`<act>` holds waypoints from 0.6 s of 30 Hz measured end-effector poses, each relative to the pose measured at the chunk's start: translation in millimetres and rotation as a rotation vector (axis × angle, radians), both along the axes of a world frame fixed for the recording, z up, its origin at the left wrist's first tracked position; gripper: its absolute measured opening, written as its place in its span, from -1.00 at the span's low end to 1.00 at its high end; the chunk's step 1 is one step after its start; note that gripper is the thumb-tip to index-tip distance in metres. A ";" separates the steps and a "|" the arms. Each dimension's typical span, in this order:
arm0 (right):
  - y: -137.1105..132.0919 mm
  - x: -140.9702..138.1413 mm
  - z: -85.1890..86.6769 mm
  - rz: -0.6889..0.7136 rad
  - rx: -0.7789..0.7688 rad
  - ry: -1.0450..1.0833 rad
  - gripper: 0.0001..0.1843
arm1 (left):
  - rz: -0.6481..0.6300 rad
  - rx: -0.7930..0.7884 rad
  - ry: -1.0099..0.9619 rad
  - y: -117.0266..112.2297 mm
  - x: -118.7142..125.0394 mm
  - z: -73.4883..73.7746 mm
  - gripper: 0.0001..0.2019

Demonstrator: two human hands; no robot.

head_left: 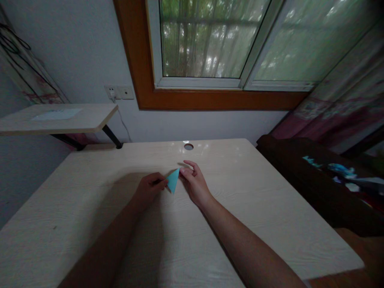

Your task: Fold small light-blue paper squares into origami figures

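Observation:
A small piece of folded turquoise paper [173, 181], triangular in outline, is held between both hands just above or on the pale wooden table [210, 244]; I cannot tell whether it touches the surface. My left hand [150, 187] pinches its left side between thumb and fingers. At the paper's upper right corner, the fingertips of my right hand [194, 182] close on the tip, while one finger extends loosely beyond it. One point of the paper faces down toward me. Part of its left edge is hidden by my left fingers.
A raised shelf [103, 117] on black legs stands at the back left, bearing a pale sheet [57, 114]. A round cable hole [189, 147] lies near the table's back edge. Right of the table is a dark wooden piece of furniture [288, 172] with several items on it.

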State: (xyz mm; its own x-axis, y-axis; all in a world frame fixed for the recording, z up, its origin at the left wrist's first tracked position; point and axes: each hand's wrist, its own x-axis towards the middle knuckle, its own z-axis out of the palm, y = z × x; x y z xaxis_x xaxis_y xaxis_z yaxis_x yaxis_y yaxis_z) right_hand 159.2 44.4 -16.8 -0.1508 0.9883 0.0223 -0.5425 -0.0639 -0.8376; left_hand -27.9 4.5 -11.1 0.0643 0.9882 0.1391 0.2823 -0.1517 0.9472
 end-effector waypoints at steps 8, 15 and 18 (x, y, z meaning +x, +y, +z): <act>-6.7 -6.4 -4.9 0.229 0.083 -0.093 -0.41 | -0.009 -0.007 -0.029 0.1 1.6 2.1 -0.76; -0.6 -2.2 -2.8 0.013 0.053 -0.070 -0.45 | -0.032 -0.006 0.034 0.4 -0.7 -2.2 -0.75; 0.8 -0.1 -0.2 -0.052 0.044 -0.043 -0.45 | -0.046 -0.021 0.036 1.0 -0.9 -3.2 -0.75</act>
State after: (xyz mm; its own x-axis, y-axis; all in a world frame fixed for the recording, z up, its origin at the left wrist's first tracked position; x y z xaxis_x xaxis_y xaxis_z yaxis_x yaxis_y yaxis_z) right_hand 159.1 45.2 -17.1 -0.1015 0.9930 0.0601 -0.5076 0.0003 -0.8616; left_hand -28.8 5.5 -14.3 0.1142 0.9867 0.1156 0.3094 -0.1459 0.9397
